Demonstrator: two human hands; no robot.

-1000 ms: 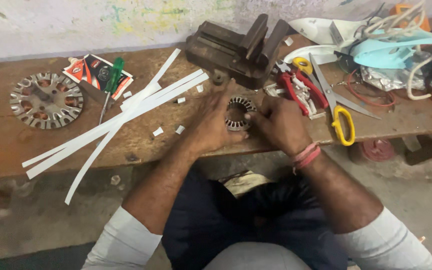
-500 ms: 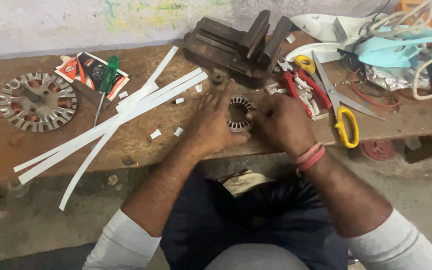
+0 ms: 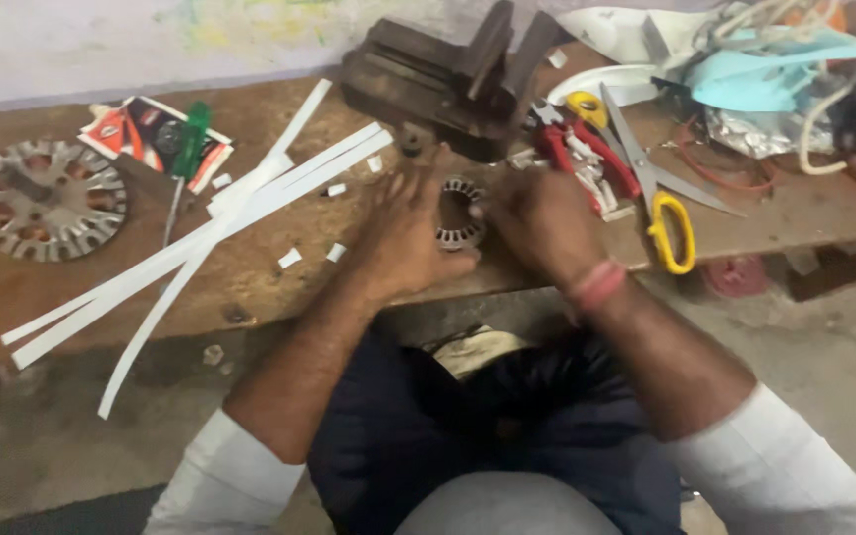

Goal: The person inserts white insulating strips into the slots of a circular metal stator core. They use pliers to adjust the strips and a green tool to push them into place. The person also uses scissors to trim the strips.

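Stator (image 3: 458, 216) at bench (image 3: 250, 287) edge, below vise (image 3: 448, 74). Left hand (image 3: 403, 233) cupping its side, fingers curled; right hand (image 3: 537, 213) fingers pinching at rim. Unchanged from earlier frames: work continuing. Scissors (image 3: 661, 203) beside

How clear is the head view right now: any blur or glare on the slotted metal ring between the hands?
Head view: motion blur softens everything; the slotted metal ring shows its slots only roughly, between the left hand and right hand. Light is flat and dim, with no glare; the yellow-handled scissors and dark bench vise read by shape only.
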